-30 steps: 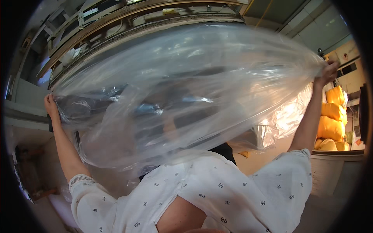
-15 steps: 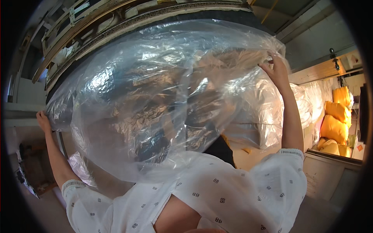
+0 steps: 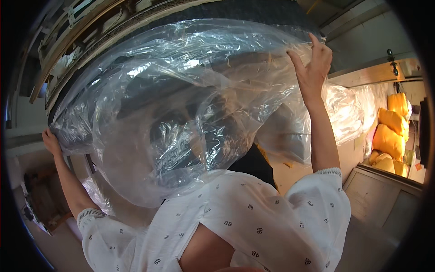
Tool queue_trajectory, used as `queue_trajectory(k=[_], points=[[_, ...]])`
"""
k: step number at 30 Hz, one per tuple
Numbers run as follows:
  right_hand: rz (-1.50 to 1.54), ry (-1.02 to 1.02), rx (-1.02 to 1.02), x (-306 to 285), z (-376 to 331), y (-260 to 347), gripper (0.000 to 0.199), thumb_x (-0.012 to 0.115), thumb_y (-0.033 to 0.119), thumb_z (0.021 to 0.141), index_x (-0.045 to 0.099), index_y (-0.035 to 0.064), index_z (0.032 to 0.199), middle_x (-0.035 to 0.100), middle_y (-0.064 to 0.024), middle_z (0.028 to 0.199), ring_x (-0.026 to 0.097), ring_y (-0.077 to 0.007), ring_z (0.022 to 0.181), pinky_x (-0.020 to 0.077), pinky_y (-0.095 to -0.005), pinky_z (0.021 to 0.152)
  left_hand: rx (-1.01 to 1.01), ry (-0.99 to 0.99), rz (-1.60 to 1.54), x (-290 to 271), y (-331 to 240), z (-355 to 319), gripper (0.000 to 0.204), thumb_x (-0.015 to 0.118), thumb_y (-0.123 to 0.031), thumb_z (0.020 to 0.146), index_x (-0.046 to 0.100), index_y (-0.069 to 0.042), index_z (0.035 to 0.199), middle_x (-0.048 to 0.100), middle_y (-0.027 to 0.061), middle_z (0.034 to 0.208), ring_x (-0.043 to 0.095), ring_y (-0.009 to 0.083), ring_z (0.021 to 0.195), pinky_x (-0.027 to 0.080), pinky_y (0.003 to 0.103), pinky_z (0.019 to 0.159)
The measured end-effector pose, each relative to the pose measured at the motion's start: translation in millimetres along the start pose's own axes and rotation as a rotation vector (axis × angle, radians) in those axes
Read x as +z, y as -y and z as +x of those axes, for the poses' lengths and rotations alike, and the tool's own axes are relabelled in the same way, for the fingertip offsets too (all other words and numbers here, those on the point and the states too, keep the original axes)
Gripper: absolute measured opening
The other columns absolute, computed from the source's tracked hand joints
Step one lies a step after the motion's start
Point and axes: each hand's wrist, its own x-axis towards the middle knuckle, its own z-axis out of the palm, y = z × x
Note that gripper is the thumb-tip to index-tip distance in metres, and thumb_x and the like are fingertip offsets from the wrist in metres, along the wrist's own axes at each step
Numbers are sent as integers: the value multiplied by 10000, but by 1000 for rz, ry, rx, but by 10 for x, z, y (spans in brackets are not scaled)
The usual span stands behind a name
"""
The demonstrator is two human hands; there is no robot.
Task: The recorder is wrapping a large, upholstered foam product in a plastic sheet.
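A large clear plastic sheet (image 3: 136, 109), wrinkled and shiny, spreads in front of me over a dark, flat-topped piece (image 3: 263, 10) and hangs down toward my body. At the left corner, my left hand (image 3: 51, 141) is closed on the sheet's edge; its fingertips are partly hidden. My right hand (image 3: 315, 68) is at the far right corner, its thumb and forefinger spread wide, against the sheet. Its other fingers are bent, and no firm grip on the plastic shows. Through the film, the dark surface beneath is partly visible.
Wooden rails and frames (image 3: 72, 45) run along the far left. More plastic-wrapped goods (image 3: 349, 111) lie to the right, with yellow bundles (image 3: 389, 140) beyond them. A wooden beam (image 3: 371, 72) juts in at right. A dark brown open box-like piece (image 3: 43, 195) stands at lower left.
My right hand has moved slightly left and farther away, and its thumb and forefinger show more clearly. The sheet's near part has sunk and shifted. My left hand stays at the left corner.
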Motion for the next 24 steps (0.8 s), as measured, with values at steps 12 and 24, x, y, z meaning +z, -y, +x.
queue_trajectory(k=[12,24], points=[[1108,673,591,-17,99,-338,132,544,178,889,543,47,873,486,42,651,447,-33,585,335,-192,523,-43,-9,-47,102,218,52,345,499,-316,891,570,7,991,609,205,956,576,360,881,435,399,759],[382,581,159,575,486,-203,208,619,282,795,641,77,827,596,-67,738,584,-198,685,442,-316,619,-501,-86,-723,-1247,947,-260,367,560,-309,893,555,-25,1126,597,76,1066,583,172,918,461,294,786]])
